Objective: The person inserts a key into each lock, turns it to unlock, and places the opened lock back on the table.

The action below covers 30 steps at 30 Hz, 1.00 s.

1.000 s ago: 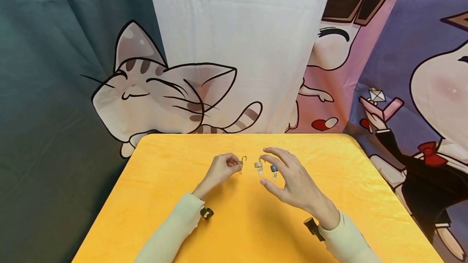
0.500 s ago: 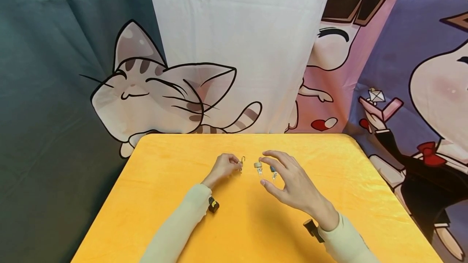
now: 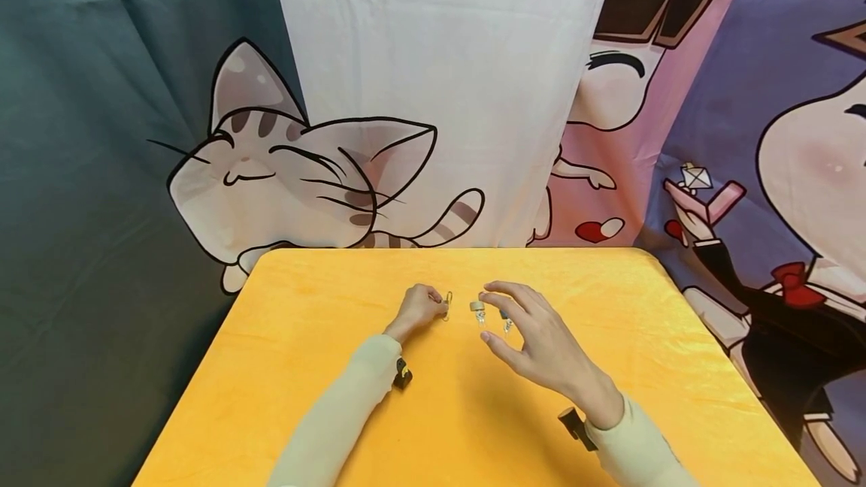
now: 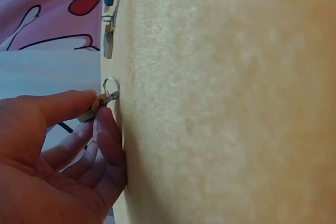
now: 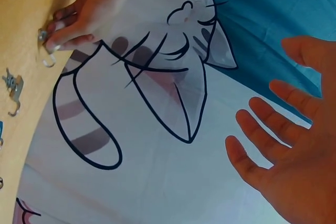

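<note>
My left hand (image 3: 417,308) pinches a small brass padlock (image 4: 86,115) between thumb and fingers, low over the yellow table. A key with a split ring (image 4: 111,86) is at the padlock's lower end; the fingers cover much of the body. In the head view its shackle (image 3: 449,296) points away from me. To its right lies a second brass padlock (image 3: 477,307) with keys. Further right is a blue padlock (image 3: 505,316), partly hidden by the fingers of my right hand (image 3: 548,340). That hand hovers with fingers spread and loosely bent, holding nothing.
The yellow cloth-covered table (image 3: 473,427) ends at a far edge against a hanging cartoon curtain (image 3: 433,96) with a cat on it. Dark cameras sit on both wrists, the left one (image 3: 403,374) close above the cloth.
My left wrist and forearm have shifted right and slightly away, turning the held padlock so its shackle stands straighter. The right hand has barely moved.
</note>
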Each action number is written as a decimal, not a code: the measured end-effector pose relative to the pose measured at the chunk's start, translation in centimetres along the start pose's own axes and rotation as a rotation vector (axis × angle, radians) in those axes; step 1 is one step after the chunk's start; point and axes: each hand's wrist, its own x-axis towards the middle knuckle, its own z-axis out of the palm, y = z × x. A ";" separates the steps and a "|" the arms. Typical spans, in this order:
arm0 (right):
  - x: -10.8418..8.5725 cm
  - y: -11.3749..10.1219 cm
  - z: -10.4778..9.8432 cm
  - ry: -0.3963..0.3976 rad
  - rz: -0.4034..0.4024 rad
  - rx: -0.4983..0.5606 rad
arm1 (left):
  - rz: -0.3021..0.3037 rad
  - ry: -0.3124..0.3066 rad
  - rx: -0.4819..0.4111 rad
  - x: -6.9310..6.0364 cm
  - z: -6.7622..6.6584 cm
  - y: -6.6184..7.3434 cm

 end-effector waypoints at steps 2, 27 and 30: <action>0.1 -0.1 0.1 0.005 -0.005 0.001 | 0.010 0.010 0.022 0.0 0.1 0.0; 0.3 1.0 -0.9 0.000 0.045 -0.017 | 0.149 0.075 0.231 -1.9 -2.2 1.6; 0.2 1.2 -1.0 -0.029 0.061 -0.018 | 0.210 0.098 0.245 -2.8 -2.8 2.5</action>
